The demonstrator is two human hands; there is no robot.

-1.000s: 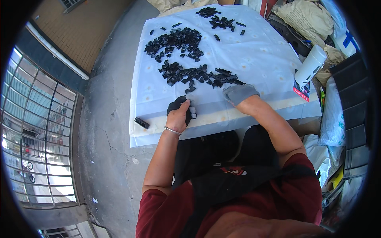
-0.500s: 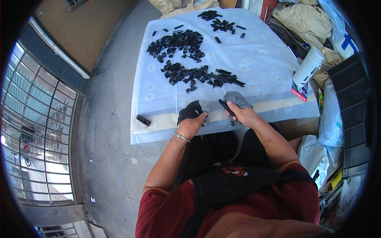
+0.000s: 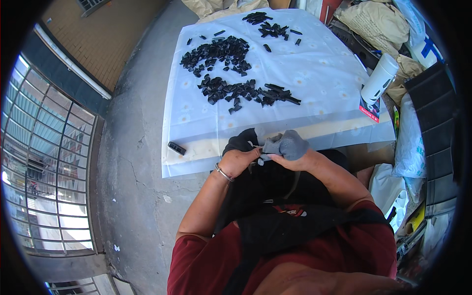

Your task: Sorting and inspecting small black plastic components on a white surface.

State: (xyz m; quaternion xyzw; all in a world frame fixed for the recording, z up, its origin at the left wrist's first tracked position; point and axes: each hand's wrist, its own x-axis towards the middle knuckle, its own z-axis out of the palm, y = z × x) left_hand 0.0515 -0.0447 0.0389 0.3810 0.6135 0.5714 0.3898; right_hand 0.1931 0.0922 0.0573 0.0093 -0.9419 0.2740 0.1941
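Note:
At the table's near edge my two hands meet, fingers closed. My left hand [image 3: 241, 151] wears a dark glove with the thumb bare. A grey glove covers most of my right hand [image 3: 290, 148], its thumb also bare. Between the fingertips shows a bit of a small black piece [image 3: 263, 151], mostly hidden by the fingers. Beyond my hands lies a loose group of small black pieces [image 3: 228, 91], with longer black strips [image 3: 282, 94] at its right end. A separate black piece with a slot [image 3: 177, 148] lies left of my left hand.
The table [image 3: 324, 98] has a pale, patterned cover. Farther back are a larger black heap [image 3: 216, 54] and more black strips [image 3: 273, 30]. At the right edge a white bottle [image 3: 380, 78] stands by a red-and-black card [image 3: 369, 112]. Bags [image 3: 376, 27] crowd the right side.
My right hand has swung left and down to meet my left hand. The long black piece seen in its grip is now mostly hidden between the fingers. My left hand has shifted slightly right.

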